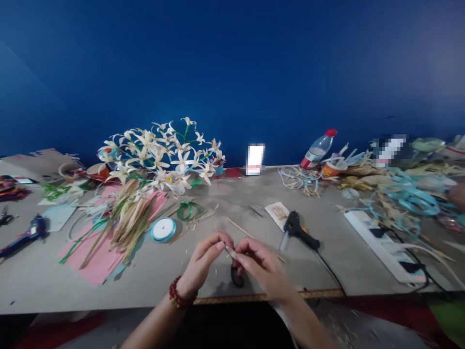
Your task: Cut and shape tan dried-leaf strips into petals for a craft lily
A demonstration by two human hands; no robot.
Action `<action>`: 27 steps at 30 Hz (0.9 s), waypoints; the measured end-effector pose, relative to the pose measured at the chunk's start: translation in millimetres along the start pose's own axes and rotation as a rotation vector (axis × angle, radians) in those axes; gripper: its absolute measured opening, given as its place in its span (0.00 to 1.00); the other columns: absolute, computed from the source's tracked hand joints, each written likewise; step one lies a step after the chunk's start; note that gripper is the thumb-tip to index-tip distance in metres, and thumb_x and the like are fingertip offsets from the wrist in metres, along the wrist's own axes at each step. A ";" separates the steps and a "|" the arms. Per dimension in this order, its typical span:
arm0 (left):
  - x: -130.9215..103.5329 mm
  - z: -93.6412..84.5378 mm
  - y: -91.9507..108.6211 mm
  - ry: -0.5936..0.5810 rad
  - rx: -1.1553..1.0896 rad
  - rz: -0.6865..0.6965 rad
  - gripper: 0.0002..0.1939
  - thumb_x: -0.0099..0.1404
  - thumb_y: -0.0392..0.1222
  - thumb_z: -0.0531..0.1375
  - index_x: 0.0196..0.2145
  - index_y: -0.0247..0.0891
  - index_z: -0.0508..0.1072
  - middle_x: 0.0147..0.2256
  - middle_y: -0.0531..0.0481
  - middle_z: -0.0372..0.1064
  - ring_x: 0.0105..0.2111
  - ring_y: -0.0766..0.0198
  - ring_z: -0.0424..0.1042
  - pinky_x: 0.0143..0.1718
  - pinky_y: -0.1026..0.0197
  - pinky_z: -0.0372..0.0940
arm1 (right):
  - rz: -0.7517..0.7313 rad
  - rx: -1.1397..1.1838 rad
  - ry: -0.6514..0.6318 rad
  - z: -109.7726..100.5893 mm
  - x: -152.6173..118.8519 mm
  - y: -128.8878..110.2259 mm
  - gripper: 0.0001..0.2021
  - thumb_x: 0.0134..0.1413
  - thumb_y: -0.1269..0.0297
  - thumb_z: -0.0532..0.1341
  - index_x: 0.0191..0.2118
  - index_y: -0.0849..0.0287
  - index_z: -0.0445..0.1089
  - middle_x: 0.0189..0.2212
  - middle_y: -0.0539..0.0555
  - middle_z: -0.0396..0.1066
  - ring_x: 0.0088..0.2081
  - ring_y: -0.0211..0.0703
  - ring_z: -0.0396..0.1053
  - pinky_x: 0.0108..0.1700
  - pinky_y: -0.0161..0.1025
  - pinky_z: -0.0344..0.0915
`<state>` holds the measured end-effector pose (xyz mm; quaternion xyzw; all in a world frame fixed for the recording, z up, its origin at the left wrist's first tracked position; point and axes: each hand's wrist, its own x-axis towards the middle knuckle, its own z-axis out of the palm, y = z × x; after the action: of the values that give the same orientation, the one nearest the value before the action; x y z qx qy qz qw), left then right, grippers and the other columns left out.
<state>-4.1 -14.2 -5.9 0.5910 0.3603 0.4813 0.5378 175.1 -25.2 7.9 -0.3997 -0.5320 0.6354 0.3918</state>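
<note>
Near the table's front edge, both hands meet over a small pale strip point(230, 251). My left hand point(209, 257), with a red bead bracelet point(178, 293) at the wrist, pinches its upper left end. The fingers of my right hand point(258, 261) close on the other end. A black looped handle point(237, 277), perhaps of scissors, shows just below my right fingers; whether it is held or lies on the table is unclear. A thin stick point(240, 228) lies behind the hands.
White flowers point(160, 155) stand at the back left, above dried husks point(132, 223) and pink paper point(92, 257). A ribbon roll point(163, 229) lies left of my hands. To the right are a black glue gun point(301, 231), a power strip point(385, 249) and a tilted bottle point(317, 150).
</note>
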 end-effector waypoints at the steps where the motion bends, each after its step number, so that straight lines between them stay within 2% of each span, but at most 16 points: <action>1: -0.2 0.8 0.9 -0.020 -0.063 -0.047 0.14 0.68 0.49 0.56 0.32 0.36 0.71 0.32 0.46 0.68 0.37 0.58 0.68 0.41 0.56 0.65 | -0.013 -0.033 0.000 -0.1 -0.4 -0.5 0.09 0.58 0.57 0.61 0.33 0.58 0.67 0.26 0.48 0.68 0.27 0.36 0.68 0.30 0.33 0.66; 6: -0.6 6.0 3.2 -0.032 -0.310 -0.219 0.13 0.62 0.48 0.64 0.29 0.36 0.68 0.29 0.51 0.63 0.30 0.64 0.64 0.35 0.61 0.62 | -0.027 -0.088 -0.008 -0.6 0.6 -1.6 0.07 0.56 0.62 0.61 0.31 0.59 0.68 0.25 0.48 0.67 0.26 0.35 0.66 0.29 0.33 0.65; 12: -0.5 12.3 7.3 -0.047 -0.543 -0.337 0.15 0.57 0.48 0.67 0.25 0.36 0.67 0.27 0.51 0.61 0.27 0.64 0.64 0.33 0.59 0.62 | 0.090 0.235 -0.113 -7.8 3.0 4.4 0.04 0.48 0.65 0.61 0.27 0.59 0.67 0.22 0.50 0.71 0.21 0.35 0.65 0.24 0.32 0.63; 16: 0.6 13.8 9.1 -0.017 -0.550 -0.343 0.17 0.56 0.49 0.67 0.24 0.36 0.67 0.25 0.51 0.61 0.28 0.63 0.63 0.34 0.58 0.62 | 0.058 0.377 -0.083 -15.3 2.0 12.1 0.04 0.45 0.66 0.59 0.25 0.59 0.67 0.20 0.49 0.69 0.21 0.36 0.64 0.21 0.31 0.60; 21: 0.6 11.1 7.1 -0.008 -0.491 -0.341 0.13 0.58 0.46 0.66 0.26 0.36 0.68 0.27 0.51 0.63 0.28 0.64 0.64 0.35 0.60 0.61 | 0.061 0.158 -0.078 -9.2 0.3 -0.3 0.07 0.51 0.61 0.62 0.31 0.60 0.69 0.24 0.49 0.69 0.23 0.35 0.65 0.27 0.32 0.64; 27: -3.1 8.7 5.4 -0.034 -0.480 -0.309 0.11 0.59 0.45 0.66 0.29 0.35 0.71 0.29 0.51 0.65 0.31 0.64 0.65 0.37 0.61 0.60 | 0.040 0.072 -0.006 2.0 3.4 -3.1 0.13 0.50 0.56 0.65 0.27 0.58 0.65 0.20 0.44 0.60 0.19 0.31 0.59 0.23 0.30 0.60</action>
<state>2.9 -20.5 -0.7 0.3927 0.3128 0.4554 0.7352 172.1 -22.4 10.9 -0.3939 -0.5020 0.6630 0.3914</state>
